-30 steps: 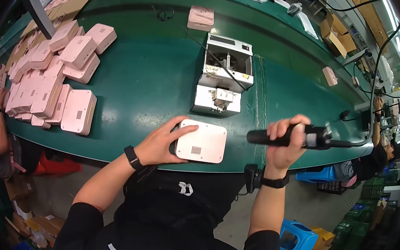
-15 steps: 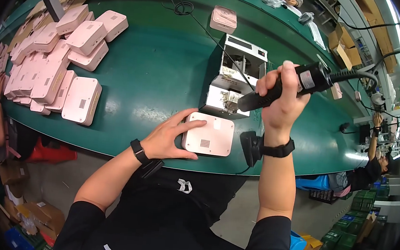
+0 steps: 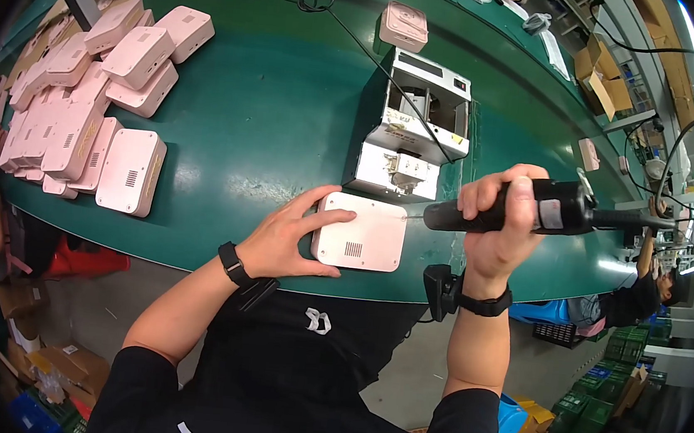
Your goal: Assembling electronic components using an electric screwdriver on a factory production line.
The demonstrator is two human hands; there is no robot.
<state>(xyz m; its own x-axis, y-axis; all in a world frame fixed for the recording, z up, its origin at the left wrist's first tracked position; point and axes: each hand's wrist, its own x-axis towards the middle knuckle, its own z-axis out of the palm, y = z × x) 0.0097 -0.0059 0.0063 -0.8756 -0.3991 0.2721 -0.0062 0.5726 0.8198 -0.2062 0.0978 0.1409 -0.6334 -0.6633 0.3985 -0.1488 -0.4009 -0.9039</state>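
A pale pink plastic box with small holes at its corners and a slotted vent lies near the table's front edge. My left hand grips its left side, thumb along the near edge and fingers over the top. In my right hand is a black electric screwdriver, held almost level and pointing left. Its thin bit reaches the box's far right corner; whether it touches a screw is too small to tell. Just beyond the box stands a metal screw feeder.
Many similar boxes are piled at the left of the green table. Another box sits behind the feeder. A looped black cable crosses the table to the feeder. Co-workers are at the far left, far right and back.
My right hand has brought the screwdriver down and to the right, away from the feeder, with its bit now at the box's corner. My left hand keeps its grip on the box.
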